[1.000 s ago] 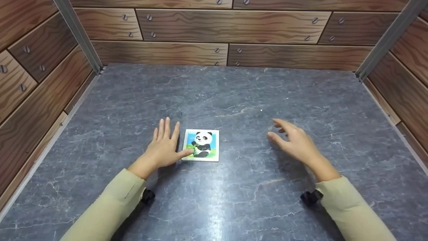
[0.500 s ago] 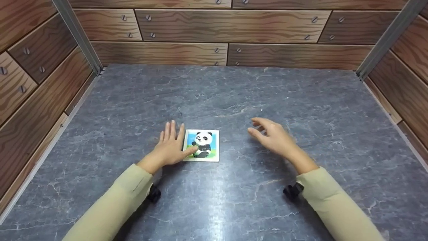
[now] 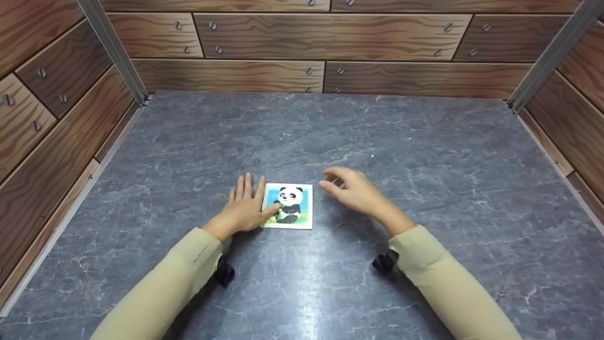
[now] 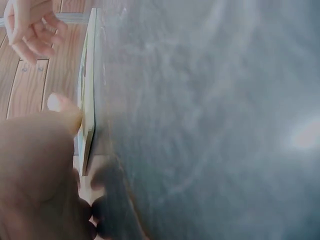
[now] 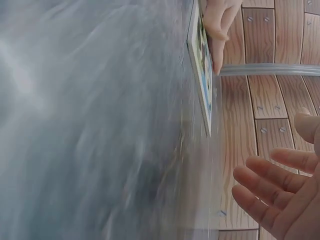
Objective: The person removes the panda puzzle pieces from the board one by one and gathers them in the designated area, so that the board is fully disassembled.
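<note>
- Panda board (image 3: 298, 218): square, white-rimmed, panda picture face up, on the grey marbled tabletop (image 3: 330, 127); a little left of the midline between the left and right edges, well apart from the far edge.
- Picture: black-and-white panda holding something green, blue ground above, yellow-green below.
- Left hand (image 3: 243, 213): at the board's left side, fingers extended and pointing to the far edge; index finger alongside the board's left edge, thumb laid over the lower left of the picture. Nothing grasped; thumb meets the board's face in the left wrist view.
- Right hand (image 3: 351, 189): to the right of the board, near its far right corner, fingers loosely bent, thumb apart from them. Grip released, holding nothing; right wrist view shows it clear of the board.
- Pale green sleeves (image 3: 160, 288) on both arms, a small black device (image 3: 225, 274) under each cuff.
- Wood-patterned panels (image 3: 330, 38) with printed screws behind the far edge and along both sides; metal posts (image 3: 115, 52) at the two far corners.
</note>
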The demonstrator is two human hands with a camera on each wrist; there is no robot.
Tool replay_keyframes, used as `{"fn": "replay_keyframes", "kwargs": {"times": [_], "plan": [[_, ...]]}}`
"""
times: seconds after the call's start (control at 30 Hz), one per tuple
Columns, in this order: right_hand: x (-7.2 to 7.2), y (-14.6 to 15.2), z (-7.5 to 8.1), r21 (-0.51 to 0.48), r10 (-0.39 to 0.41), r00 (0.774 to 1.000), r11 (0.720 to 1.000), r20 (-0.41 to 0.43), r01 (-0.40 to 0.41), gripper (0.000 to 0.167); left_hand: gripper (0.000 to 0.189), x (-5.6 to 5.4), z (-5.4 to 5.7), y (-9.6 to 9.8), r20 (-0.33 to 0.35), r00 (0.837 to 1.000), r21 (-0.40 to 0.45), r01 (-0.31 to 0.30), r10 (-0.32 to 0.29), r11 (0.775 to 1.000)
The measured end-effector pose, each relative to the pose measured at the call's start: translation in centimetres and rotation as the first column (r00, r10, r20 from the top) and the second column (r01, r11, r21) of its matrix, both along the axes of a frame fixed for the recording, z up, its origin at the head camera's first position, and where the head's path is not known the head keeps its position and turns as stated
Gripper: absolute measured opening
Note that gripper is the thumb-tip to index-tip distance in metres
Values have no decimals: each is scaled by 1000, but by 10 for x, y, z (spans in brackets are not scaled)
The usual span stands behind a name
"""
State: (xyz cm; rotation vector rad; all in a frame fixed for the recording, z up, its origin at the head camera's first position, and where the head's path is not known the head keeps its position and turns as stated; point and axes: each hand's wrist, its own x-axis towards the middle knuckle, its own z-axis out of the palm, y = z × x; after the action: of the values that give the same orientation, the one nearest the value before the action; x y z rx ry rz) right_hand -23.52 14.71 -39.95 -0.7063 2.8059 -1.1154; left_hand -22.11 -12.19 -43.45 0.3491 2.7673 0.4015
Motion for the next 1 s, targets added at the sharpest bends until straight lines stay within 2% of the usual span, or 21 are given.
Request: {"fn": "replay_keyframes", "kwargs": {"times": [0.3,0.5,0.73,1.0], "plan": [[-9,-32,-5,-26,46,996,999,83,-44,43,79,-4,1,4,48,999,-75,-4,8,997],[-15,-50,-10,-41,73,993,997,94,-69,33,83,-6,1,5,46,999,-66,3,0,998],[-27,-67,-16,-54,92,984,995,154,-85,30,83,-6,0,5,56,998,-80,4,0,997],[-34,-86,-23,-6,107,985,994,135,-107,24,82,-5,-3,6,61,998,-97,-12,18,995]]}}
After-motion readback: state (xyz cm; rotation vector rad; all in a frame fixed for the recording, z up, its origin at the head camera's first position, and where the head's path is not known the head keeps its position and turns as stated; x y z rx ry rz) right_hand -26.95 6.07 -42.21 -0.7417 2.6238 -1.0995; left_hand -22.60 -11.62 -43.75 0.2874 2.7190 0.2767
